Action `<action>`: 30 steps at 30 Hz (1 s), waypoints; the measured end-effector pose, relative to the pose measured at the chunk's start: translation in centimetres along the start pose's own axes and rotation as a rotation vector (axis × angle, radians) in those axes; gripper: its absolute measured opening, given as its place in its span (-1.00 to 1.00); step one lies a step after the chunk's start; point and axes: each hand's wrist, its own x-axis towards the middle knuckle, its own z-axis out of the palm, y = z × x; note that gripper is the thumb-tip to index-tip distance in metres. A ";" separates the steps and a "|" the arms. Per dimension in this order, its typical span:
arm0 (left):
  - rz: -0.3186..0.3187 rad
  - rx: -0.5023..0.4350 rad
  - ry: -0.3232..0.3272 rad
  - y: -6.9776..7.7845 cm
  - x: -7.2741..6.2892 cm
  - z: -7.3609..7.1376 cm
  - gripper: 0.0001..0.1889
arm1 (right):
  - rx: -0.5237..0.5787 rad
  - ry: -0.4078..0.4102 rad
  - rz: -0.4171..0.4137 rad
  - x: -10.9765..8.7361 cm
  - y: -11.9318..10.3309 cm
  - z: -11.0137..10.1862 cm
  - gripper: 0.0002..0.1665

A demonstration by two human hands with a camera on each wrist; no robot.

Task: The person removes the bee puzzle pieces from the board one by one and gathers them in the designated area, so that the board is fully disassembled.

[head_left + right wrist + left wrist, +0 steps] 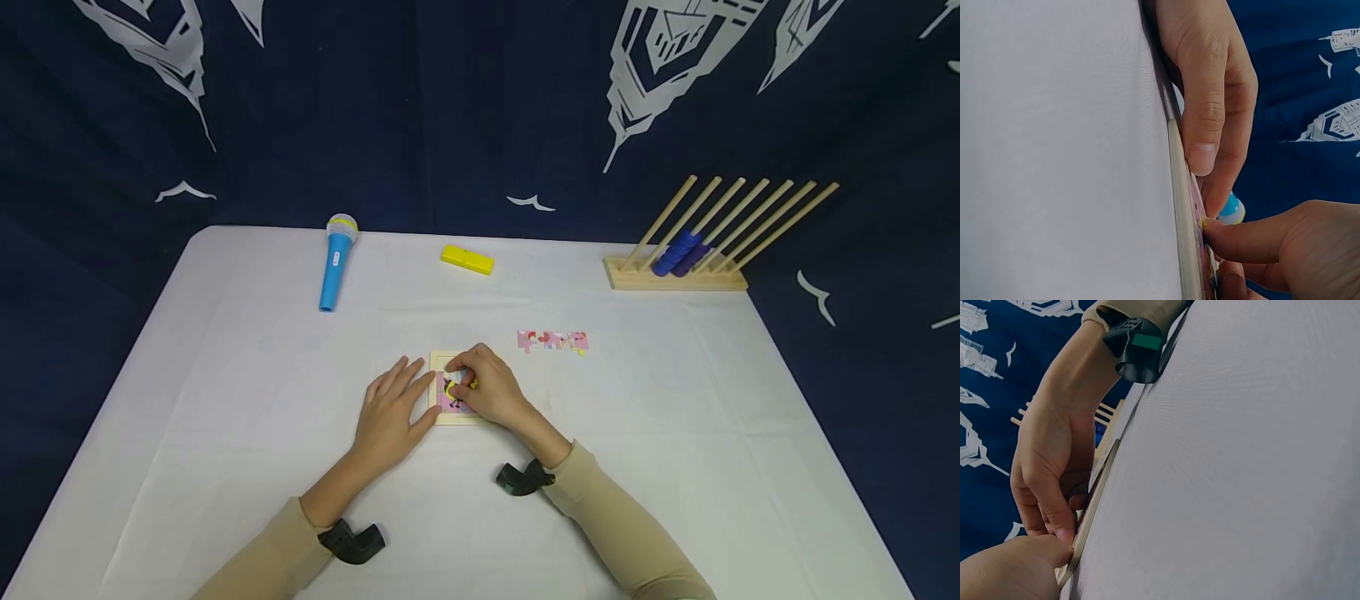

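A small jigsaw puzzle in a pale wooden frame (pixel 457 421) lies on the table between the two hands. Its pink picture (pixel 442 403) shows a yellow and black figure, partly covered by fingers. My left hand (pixel 390 421) rests along the frame's left side, fingers spread and thumb at the lower left corner. From the right, my right hand (pixel 491 390) reaches over the puzzle with bent fingers, thumb and index finger gripping a puzzle piece at its surface. In the right wrist view the right thumb (pixel 1241 240) touches the picture. Three loose puzzle pieces (pixel 553 340) form a row beyond the right hand.
A blue toy microphone (pixel 335 271) lies at the back left of the white table (pixel 247 392). Near the back edge is a yellow block (pixel 467 259). At the back right stands a wooden peg rack (pixel 678 282) with blue and purple beads. A dark patterned cloth hangs behind.
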 end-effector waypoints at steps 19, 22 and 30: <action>0.012 0.003 -0.007 0.4 0.1 -0.2 -0.50 | 0.036 0.035 -0.025 -0.1 0.3 0.0 -0.76; 0.005 0.008 -0.010 0.3 0.1 -0.2 -0.49 | 0.073 0.036 -0.038 -0.1 0.3 -0.1 -0.82; -0.004 0.017 -0.010 0.3 0.0 -0.1 -0.48 | 0.313 -0.029 0.017 0.1 -0.2 -1.1 -0.89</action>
